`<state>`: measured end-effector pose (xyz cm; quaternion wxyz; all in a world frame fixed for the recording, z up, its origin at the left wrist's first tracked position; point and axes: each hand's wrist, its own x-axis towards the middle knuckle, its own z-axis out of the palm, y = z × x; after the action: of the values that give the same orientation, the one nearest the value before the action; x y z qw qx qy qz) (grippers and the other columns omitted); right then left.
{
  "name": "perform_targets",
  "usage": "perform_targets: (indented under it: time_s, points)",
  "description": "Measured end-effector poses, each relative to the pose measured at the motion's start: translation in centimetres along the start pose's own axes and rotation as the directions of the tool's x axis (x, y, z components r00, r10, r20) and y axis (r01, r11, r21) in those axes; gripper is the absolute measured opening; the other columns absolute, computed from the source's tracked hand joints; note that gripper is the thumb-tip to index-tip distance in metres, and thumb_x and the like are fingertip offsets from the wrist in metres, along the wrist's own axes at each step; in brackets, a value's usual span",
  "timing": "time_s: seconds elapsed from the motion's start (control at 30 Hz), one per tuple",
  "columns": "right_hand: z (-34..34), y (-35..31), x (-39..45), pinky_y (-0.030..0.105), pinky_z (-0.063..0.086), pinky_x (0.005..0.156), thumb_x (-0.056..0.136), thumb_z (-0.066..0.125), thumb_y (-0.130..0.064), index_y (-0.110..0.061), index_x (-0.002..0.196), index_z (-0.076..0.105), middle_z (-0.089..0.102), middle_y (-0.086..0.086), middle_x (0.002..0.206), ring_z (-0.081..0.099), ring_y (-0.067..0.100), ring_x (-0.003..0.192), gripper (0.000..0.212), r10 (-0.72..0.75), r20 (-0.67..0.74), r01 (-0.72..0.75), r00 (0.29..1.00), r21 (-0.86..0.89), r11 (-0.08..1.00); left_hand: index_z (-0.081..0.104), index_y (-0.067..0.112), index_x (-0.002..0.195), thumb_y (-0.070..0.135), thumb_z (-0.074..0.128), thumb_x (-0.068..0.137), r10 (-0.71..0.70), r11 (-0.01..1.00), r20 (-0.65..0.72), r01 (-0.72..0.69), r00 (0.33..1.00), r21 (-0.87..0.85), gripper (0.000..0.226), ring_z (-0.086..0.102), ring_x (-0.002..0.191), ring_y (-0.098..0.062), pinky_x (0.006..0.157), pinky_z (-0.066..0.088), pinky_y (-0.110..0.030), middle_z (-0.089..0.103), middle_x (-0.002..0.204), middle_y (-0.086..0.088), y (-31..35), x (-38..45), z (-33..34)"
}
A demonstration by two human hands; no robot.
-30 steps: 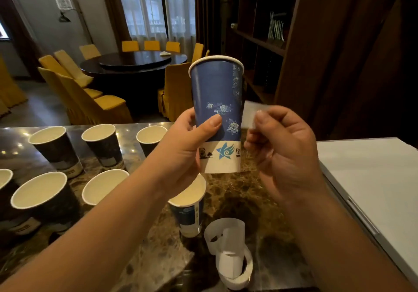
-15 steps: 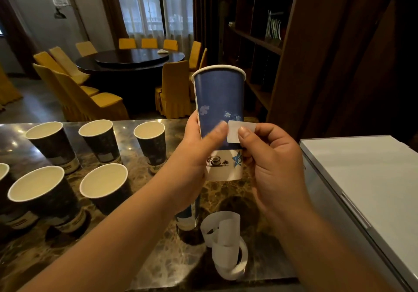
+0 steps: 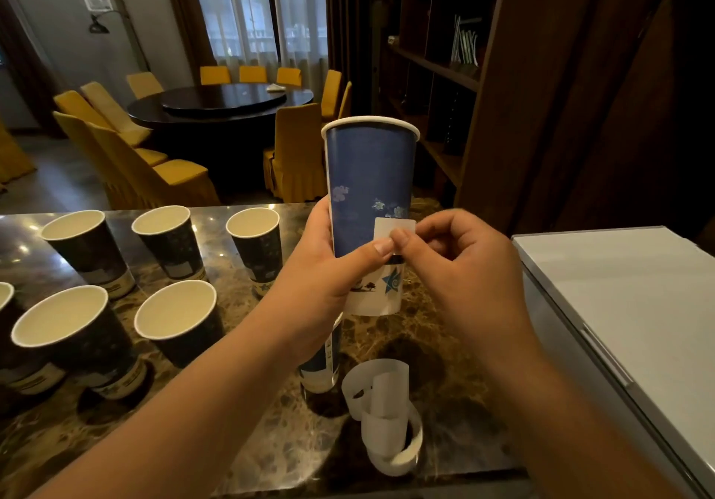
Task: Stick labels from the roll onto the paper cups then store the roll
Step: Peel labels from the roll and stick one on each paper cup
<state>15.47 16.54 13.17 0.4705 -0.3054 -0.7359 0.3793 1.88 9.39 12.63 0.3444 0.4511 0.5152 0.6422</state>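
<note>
- Your scene is dim overall; daylight enters only through the tall curtained window (image 3: 257, 11) at the far wall.
- The dark wooden bookshelf (image 3: 437, 57) and the right side fall into deep shadow.
- Small glare spots sit on the glossy brown marble countertop (image 3: 23, 247) at left.
- Wide-angle lens bends straight lines near the edges.
- Mild softness throughout; your near forearms are slightly blurred.

A tall blue paper cup (image 3: 369, 189) stands upright between both hands, a white label (image 3: 390, 227) on its side. The loosely uncoiled label roll (image 3: 387, 417) lies below them.
</note>
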Motion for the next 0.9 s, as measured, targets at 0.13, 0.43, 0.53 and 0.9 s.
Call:
perform_targets:
  time_s: [0.13, 0.43, 0.53, 0.9]
  points:
    - [-0.5, -0.1, 1.1, 0.012, 0.051, 0.056, 0.055, 0.056, -0.069, -0.039, 0.091, 0.054, 0.063, -0.015, 0.08, 0.062, -0.003, 0.079, 0.047, 0.072, 0.129, -0.07, 0.989, -0.018, 0.997, 0.042, 0.031, 0.135, 0.03, 0.068, 0.075, -0.008, 1.0, 0.023, 0.008, 1.0, 0.006, 0.065, 0.067, 0.107, -0.017, 0.083, 0.057, -0.034, 0.067, 0.119, 0.003, 0.1, -0.1, -0.4]
    - [-1.9, -1.6, 5.6, 0.042, 0.056, 0.09, 0.064, 0.081, -0.039, -0.035, 0.136, 0.038, 0.058, -0.004, 0.129, 0.059, 0.019, 0.119, 0.085, -0.036, 0.377, -0.093, 0.926, 0.318, 0.944, 0.046, 0.032, 0.13, 0.019, 0.062, 0.079, -0.016, 0.993, 0.267, -0.017, 0.963, 0.119, 0.055, 0.065, 0.11, -0.014, 0.092, 0.055, -0.03, 0.067, 0.116, 0.008, 4.0, 1.9, -2.5]
    - [-0.9, -1.7, 8.4, 0.046, 0.056, 0.09, 0.065, 0.082, -0.029, -0.03, 0.144, 0.027, 0.058, 0.0, 0.125, 0.06, 0.021, 0.116, 0.096, -0.09, 0.35, -0.002, 0.932, 0.256, 0.967, 0.02, 0.029, 0.15, 0.034, 0.074, 0.074, 0.04, 0.96, 0.173, -0.086, 0.984, 0.266, 0.093, 0.056, 0.122, -0.018, 0.101, 0.051, -0.038, 0.049, 0.138, 0.001, 5.1, 4.6, -3.8]
    - [6.4, 6.7, 12.9, 0.037, 0.047, 0.101, 0.079, 0.075, -0.043, -0.026, 0.145, 0.032, 0.044, 0.0, 0.146, 0.046, 0.02, 0.13, 0.08, 0.065, 0.408, 0.007, 0.911, -0.174, 0.985, 0.031, 0.012, 0.148, 0.033, 0.08, 0.076, -0.123, 0.587, 0.061, 0.023, 0.991, 0.809, 0.09, 0.047, 0.129, -0.023, 0.104, 0.042, -0.032, 0.045, 0.145, -0.007, 0.6, 13.1, -8.1]
